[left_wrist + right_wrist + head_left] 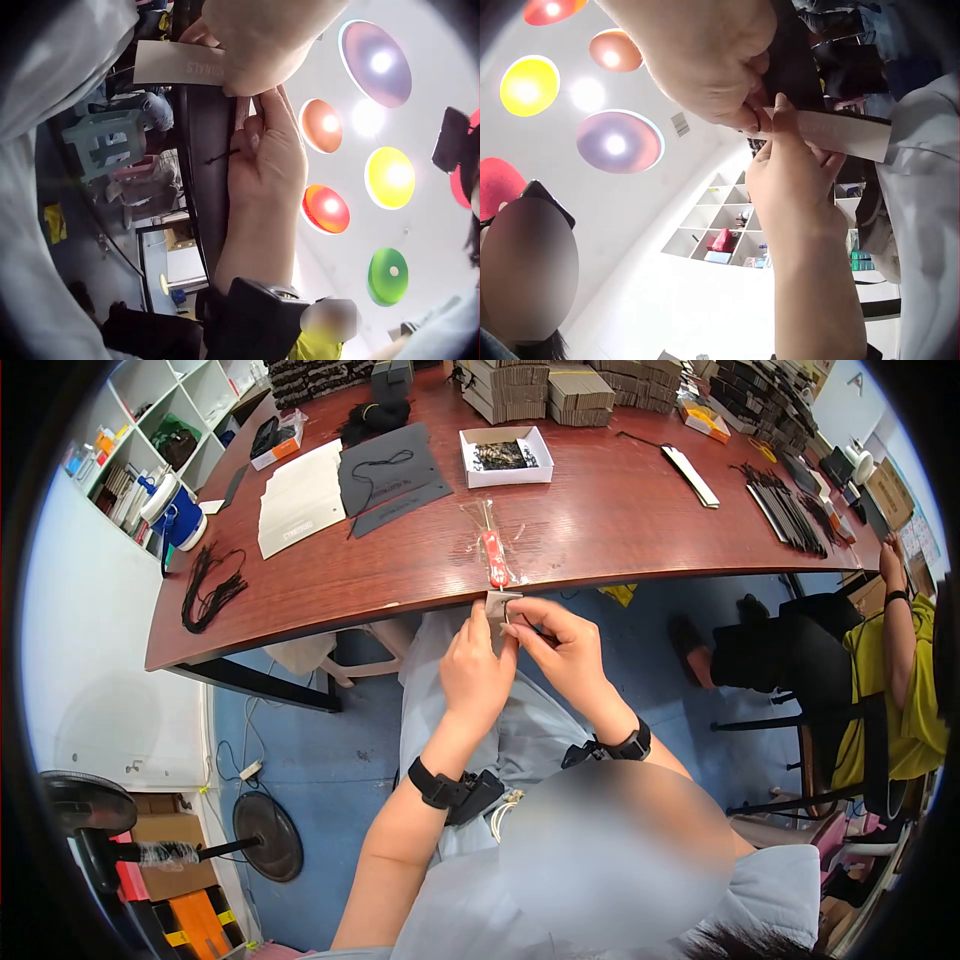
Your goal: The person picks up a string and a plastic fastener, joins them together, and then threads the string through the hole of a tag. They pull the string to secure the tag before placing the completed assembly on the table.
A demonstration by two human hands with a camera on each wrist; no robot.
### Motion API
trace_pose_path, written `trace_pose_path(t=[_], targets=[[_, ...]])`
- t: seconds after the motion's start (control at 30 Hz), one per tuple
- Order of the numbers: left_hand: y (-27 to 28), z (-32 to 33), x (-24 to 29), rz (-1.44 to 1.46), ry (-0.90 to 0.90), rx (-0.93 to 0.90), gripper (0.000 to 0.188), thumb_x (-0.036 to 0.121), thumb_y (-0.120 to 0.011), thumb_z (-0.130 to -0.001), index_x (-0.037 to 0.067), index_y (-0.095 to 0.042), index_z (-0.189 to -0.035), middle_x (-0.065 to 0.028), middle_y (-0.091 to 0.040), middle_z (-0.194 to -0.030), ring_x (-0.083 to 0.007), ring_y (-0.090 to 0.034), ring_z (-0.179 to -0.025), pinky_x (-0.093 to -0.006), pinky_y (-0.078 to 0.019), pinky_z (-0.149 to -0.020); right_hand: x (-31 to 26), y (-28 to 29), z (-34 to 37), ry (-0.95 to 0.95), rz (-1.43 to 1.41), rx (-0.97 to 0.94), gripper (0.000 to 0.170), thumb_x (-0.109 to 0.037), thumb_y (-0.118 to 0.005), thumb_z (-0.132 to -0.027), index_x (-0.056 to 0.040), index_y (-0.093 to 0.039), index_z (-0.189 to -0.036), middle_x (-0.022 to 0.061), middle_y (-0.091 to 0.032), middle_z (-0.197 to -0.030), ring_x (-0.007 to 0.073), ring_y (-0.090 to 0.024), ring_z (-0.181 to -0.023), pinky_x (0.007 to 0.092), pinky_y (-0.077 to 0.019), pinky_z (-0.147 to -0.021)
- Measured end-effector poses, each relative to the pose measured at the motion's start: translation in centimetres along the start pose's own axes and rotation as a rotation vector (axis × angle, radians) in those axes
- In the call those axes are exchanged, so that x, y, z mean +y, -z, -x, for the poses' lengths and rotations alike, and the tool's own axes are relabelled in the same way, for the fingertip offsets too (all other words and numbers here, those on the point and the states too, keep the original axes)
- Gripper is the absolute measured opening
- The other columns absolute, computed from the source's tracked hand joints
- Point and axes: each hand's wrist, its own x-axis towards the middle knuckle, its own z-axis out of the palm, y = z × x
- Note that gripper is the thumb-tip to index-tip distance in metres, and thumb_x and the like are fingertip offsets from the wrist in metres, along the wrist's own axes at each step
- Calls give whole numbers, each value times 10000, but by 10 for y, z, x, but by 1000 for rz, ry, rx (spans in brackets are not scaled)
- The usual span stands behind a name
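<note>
At the table's front edge my left hand (477,672) grips a pale hang tag (180,63) with faint printed letters, thumb and fingers on its end. Close against it, my right hand (568,650) pinches a thin black cord (223,156) beside the tag's upper end. In the right wrist view both hands meet at that end, and the strip (847,133) sticks out past the left hand. Just beyond the fingers, a red-handled tool (495,555) lies under clear tape on the table, its thin metal shaft pointing away.
On the table (400,575) stand a white box (507,457) of small dark pieces, cream sheets (302,498), dark grey sheets (395,475) and a black cord bundle (212,588). Finished-looking corded tags (785,510) lie right. Another person (890,670) sits at the right end.
</note>
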Motion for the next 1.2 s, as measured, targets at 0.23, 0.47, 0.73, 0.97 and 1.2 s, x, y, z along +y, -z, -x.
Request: trace_pose_path(t=[0.23, 0.47, 0.73, 0.97, 1.2], targets=[[-3, 1, -2, 56, 3, 11, 449, 173, -622, -702, -53, -454, -1052, -181, -573, -853, -298, -576, -754, -352, -459, -627, 28, 15, 2, -259, -288, -22, 126, 8, -594, -726, 2, -511, -820, 25, -587, -743, 41, -541, -684, 173, -436, -583], [-3, 2, -25, 656, 102, -222, 327, 139, -651, -698, 4, -539, -974, -130, -604, -799, -214, -601, -712, -280, -461, -613, 47, 50, 7, -394, -489, -211, 98, -86, -611, -746, 1, -599, -790, -32, -535, -634, 3, -438, -566, 147, -339, -496], [22, -1, -25, 528, -104, -215, 162, 23, -601, -699, 31, -615, -860, -72, -607, -794, -158, -585, -707, -241, -455, -613, 63, 36, -7, -616, -598, -277, 134, -160, -622, -737, -32, -616, -776, -26, -556, -644, 12, -432, -571, 165, -277, -474], [33, 3, -26, 246, -480, -231, 235, 17, -570, -648, 60, -598, -878, -50, -602, -837, -192, -580, -730, -278, -471, -592, 34, 26, -24, -298, -618, -503, 167, -151, -589, -754, -6, -622, -830, 10, -577, -710, 49, -482, -625, 212, -368, -560], [32, 11, -25, 248, -475, -206, 251, 9, -569, -636, 51, -594, -883, -52, -600, -831, -195, -577, -709, -280, -468, -592, 22, 30, -24, -327, -520, -537, 123, -66, -560, -770, 7, -623, -846, 52, -596, -763, 70, -512, -658, 193, -400, -572]])
